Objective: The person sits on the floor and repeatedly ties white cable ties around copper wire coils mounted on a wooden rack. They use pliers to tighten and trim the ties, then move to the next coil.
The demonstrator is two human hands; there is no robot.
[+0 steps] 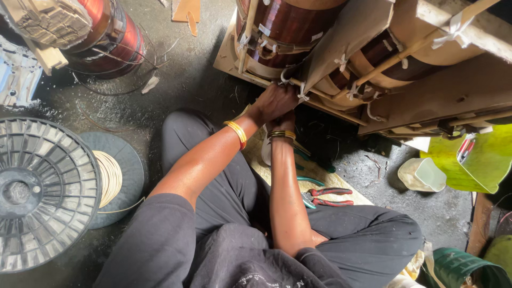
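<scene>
- Right hand [282,121] mostly hidden behind left hand [274,101]; grip unreadable.
- Coil [298,24] cut off by top edge.
- Spool [40,192] cropped at left edge.
- Pliers [326,196] jaws tucked under forearm.
- Green bucket [461,269] cut by bottom edge.

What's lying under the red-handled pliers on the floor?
The red-handled pliers lie on a beige mat, beside a green-handled tool. The person's right forearm and legs cover the rest of the mat.

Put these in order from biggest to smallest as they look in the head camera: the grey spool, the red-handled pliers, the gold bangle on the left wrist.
1. Grey spool, though it is near the camera.
2. Red-handled pliers.
3. Gold bangle.
</scene>
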